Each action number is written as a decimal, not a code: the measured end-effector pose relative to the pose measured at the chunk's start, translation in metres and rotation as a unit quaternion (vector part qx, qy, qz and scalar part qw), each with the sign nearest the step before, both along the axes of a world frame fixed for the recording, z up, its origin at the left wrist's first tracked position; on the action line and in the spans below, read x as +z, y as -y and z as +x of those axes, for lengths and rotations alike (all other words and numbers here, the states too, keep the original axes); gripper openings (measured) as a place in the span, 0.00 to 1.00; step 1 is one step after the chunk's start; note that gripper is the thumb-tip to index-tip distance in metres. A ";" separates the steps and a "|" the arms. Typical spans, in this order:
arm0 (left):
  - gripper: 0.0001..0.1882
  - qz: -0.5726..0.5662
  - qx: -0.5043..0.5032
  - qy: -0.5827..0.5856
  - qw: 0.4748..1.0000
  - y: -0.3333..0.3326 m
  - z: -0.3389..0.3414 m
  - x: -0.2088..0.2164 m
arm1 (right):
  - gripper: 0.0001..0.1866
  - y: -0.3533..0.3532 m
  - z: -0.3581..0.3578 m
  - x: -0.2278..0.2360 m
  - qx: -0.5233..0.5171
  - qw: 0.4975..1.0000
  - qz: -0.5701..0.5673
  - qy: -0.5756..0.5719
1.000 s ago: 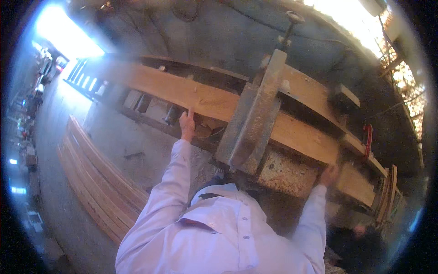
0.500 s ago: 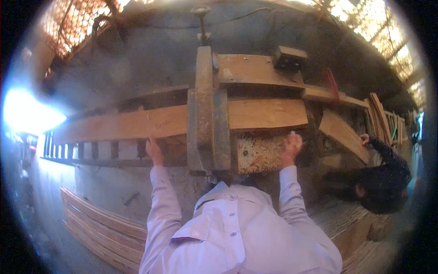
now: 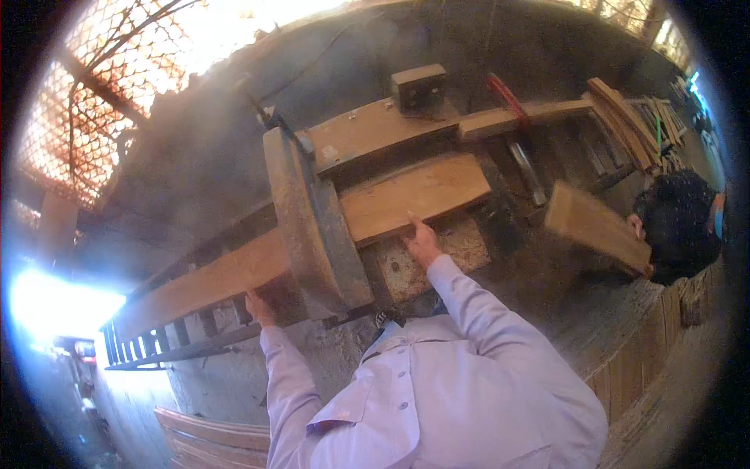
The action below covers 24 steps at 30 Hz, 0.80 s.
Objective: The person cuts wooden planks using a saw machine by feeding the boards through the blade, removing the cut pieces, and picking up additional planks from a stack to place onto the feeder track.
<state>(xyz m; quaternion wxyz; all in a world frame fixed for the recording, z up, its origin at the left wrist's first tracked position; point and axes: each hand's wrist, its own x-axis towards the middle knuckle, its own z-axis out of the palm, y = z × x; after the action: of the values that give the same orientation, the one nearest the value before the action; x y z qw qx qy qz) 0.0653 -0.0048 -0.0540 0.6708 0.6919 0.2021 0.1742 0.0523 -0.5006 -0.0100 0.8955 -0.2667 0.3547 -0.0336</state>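
Seemingly midway under the guard [image 3: 301, 215], the plank [image 3: 422, 189] has left hand [image 3: 260, 310] and right hand [image 3: 424, 244] at its edge, fingers' hold unclear.

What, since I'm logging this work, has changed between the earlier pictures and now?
The right hand, off the board half a second ago, has moved left and now touches the board's near edge. The plank held by the co-worker has moved right, farther from the board's end. The left hand stays by the board's near edge, left of the machine.
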 end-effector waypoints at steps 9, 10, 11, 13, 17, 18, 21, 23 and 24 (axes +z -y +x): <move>0.23 0.457 -0.024 -0.152 0.876 -0.018 0.005 -0.019 | 0.19 0.128 -0.084 -0.117 0.034 0.927 -0.369 0.062; 0.23 0.322 0.012 -0.161 0.933 -0.026 0.008 -0.026 | 0.18 0.144 -0.084 -0.100 0.010 0.906 -0.417 0.080; 0.24 0.181 0.052 -0.163 0.968 -0.037 0.007 -0.034 | 0.19 0.154 -0.086 -0.058 -0.023 0.944 -0.323 0.070; 0.25 0.288 0.046 -0.136 0.947 -0.077 -0.008 -0.047 | 0.20 0.191 -0.069 -0.015 -0.088 0.982 -0.154 0.057; 0.27 0.459 -0.021 -0.151 0.875 -0.012 0.012 -0.037 | 0.23 0.338 -0.090 -0.038 -0.126 0.902 -0.409 0.060; 0.27 0.462 -0.019 -0.155 0.873 -0.011 0.007 -0.031 | 0.22 0.334 -0.080 -0.002 -0.175 0.917 -0.357 -0.038; 0.27 0.297 -0.045 -0.035 0.953 -0.020 0.008 -0.022 | 0.22 0.325 -0.068 0.011 -0.217 0.860 -0.452 -0.096; 0.23 0.389 0.016 -0.078 0.918 -0.069 -0.021 -0.033 | 0.21 0.286 -0.035 0.006 -0.136 0.763 -0.632 -0.003; 0.23 0.382 0.010 -0.083 0.920 -0.051 -0.015 -0.036 | 0.21 0.248 -0.031 0.017 -0.096 0.721 -0.685 0.026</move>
<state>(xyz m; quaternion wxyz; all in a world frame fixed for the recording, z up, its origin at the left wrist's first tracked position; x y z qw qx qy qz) 0.0501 0.0458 -0.0901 0.3347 0.9055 0.1818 0.1872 0.0213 -0.7489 0.0068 0.4690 -0.7712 0.2353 -0.3603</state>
